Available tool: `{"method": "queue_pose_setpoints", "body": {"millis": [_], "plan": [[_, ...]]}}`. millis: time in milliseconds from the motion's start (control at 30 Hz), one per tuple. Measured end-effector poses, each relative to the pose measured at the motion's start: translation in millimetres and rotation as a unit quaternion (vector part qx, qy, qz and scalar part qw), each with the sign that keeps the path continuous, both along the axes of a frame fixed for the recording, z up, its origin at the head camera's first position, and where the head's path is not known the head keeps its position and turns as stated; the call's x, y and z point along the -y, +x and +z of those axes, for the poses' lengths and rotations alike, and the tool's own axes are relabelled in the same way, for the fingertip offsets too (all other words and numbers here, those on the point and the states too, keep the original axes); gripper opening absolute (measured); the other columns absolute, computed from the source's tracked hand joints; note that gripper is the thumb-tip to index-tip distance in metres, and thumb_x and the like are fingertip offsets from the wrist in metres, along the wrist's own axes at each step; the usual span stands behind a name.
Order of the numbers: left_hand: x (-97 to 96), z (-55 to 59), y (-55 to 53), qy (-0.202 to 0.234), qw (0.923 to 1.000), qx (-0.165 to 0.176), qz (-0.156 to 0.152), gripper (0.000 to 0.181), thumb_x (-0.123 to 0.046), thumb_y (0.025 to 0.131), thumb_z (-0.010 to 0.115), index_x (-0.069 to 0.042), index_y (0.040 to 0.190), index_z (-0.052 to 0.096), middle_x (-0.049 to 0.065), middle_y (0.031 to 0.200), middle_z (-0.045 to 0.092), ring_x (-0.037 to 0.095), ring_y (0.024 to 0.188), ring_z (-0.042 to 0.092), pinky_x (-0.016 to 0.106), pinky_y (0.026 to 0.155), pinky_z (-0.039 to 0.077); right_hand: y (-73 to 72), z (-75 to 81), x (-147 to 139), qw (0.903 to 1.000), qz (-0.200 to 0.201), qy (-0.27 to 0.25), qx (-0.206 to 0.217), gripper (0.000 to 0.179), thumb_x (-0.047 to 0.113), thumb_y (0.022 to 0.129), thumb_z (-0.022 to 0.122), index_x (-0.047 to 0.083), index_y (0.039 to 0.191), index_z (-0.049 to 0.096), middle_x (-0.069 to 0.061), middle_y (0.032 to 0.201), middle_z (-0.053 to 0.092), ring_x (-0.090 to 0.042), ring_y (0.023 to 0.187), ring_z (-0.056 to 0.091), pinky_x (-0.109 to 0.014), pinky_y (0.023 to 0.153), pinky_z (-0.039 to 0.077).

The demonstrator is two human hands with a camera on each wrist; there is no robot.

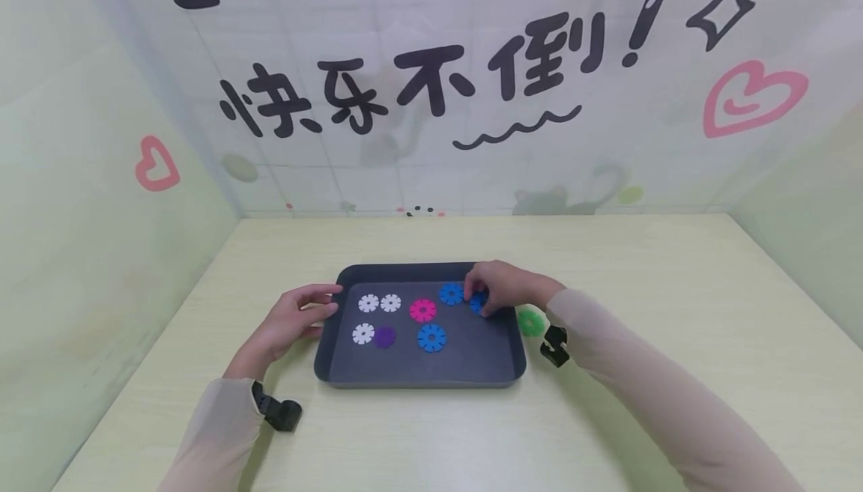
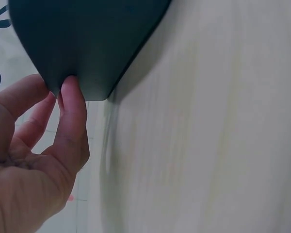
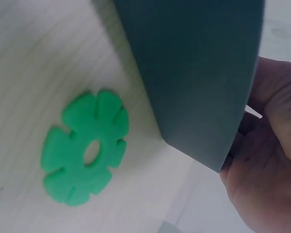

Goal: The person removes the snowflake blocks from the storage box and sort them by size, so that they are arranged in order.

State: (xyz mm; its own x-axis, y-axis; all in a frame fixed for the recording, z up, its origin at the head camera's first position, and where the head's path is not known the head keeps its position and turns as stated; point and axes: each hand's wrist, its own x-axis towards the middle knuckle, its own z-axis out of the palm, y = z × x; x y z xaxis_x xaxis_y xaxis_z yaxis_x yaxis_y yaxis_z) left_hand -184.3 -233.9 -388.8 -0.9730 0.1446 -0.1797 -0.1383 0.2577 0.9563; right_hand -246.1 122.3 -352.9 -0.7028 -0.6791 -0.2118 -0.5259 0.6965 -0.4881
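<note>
A dark grey tray (image 1: 398, 372) lies on the table with notched plastic snowflake discs in it. My left hand (image 1: 291, 320) pinches the tray's left rim, thumb and finger on either side of its wall in the left wrist view. Over the tray's far right corner, my right hand (image 1: 502, 284) pinches a blue snowflake disc (image 1: 477, 303), partly hidden by the fingers. Close to its left lies another blue disc (image 1: 451, 294). The right wrist view shows the tray's outer wall (image 3: 194, 82) hiding the fingertips.
Also in the tray are a pink disc (image 1: 423, 310), a nearer blue disc (image 1: 431, 338), a purple disc (image 1: 385, 338) and three white discs (image 1: 368, 303). A green disc (image 1: 530, 322) lies on the table outside the tray's right wall. A printed cloth backdrop (image 1: 418, 170) stands behind.
</note>
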Motion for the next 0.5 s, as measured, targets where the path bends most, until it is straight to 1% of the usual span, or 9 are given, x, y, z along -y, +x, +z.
{"method": "queue_pose_setpoints", "body": {"millis": [133, 233, 300, 400, 500], "plan": [[-0.1, -0.5, 0.0, 0.004, 1.0000, 0.000, 0.002, 0.047, -0.009, 0.087, 0.062, 0.001, 0.130, 0.047, 0.016, 0.112, 0.044, 0.012, 0.086, 0.057, 0.030, 0.071, 0.054, 0.3, 0.2, 0.1, 0.9998, 0.011, 0.015, -0.012, 0.026, 0.002, 0.071, 0.077, 0.009, 0.093, 0.066, -0.002, 0.096, 0.054, -0.018, 0.087, 0.050, -0.032, 0.081, 0.047], [-0.1, -0.6, 0.0, 0.005, 1.0000, 0.000, 0.002, 0.047, -0.009, 0.087, 0.062, 0.001, 0.130, 0.047, 0.016, 0.112, 0.044, 0.012, 0.086, 0.057, 0.030, 0.070, 0.054, -0.4, -0.2, 1.4, 0.9997, 0.006, 0.021, -0.012, 0.027, 0.005, 0.070, 0.078, 0.008, 0.094, 0.067, -0.001, 0.095, 0.056, -0.017, 0.085, 0.051, -0.032, 0.080, 0.047], [-0.1, -0.4, 0.0, 0.005, 1.0000, 0.000, 0.002, 0.046, -0.009, 0.087, 0.062, 0.001, 0.130, 0.047, 0.015, 0.112, 0.044, 0.012, 0.086, 0.057, 0.030, 0.071, 0.054, -0.8, -0.6, 2.6, 0.9997, -0.002, 0.025, -0.004, 0.027, 0.007, 0.070, 0.079, 0.009, 0.094, 0.067, 0.000, 0.093, 0.056, -0.016, 0.084, 0.051, -0.030, 0.079, 0.047], [-0.3, -0.1, 0.0, 0.003, 1.0000, 0.000, 0.001, 0.047, -0.009, 0.087, 0.062, 0.001, 0.130, 0.047, 0.016, 0.112, 0.044, 0.013, 0.087, 0.056, 0.031, 0.071, 0.054, -1.5, -0.8, 3.8, 0.9996, -0.007, 0.026, 0.002, 0.024, 0.011, 0.069, 0.080, 0.011, 0.089, 0.067, 0.002, 0.086, 0.057, -0.015, 0.079, 0.050, -0.028, 0.073, 0.047], [-0.5, 0.0, -0.1, 0.001, 1.0000, -0.002, -0.001, 0.046, -0.009, 0.087, 0.062, 0.001, 0.130, 0.047, 0.016, 0.112, 0.044, 0.014, 0.087, 0.056, 0.031, 0.072, 0.054, -1.7, 0.7, 3.7, 0.9998, -0.010, 0.015, 0.009, 0.019, 0.010, 0.069, 0.080, 0.011, 0.083, 0.067, 0.002, 0.080, 0.057, -0.015, 0.074, 0.050, -0.026, 0.067, 0.047]]}}
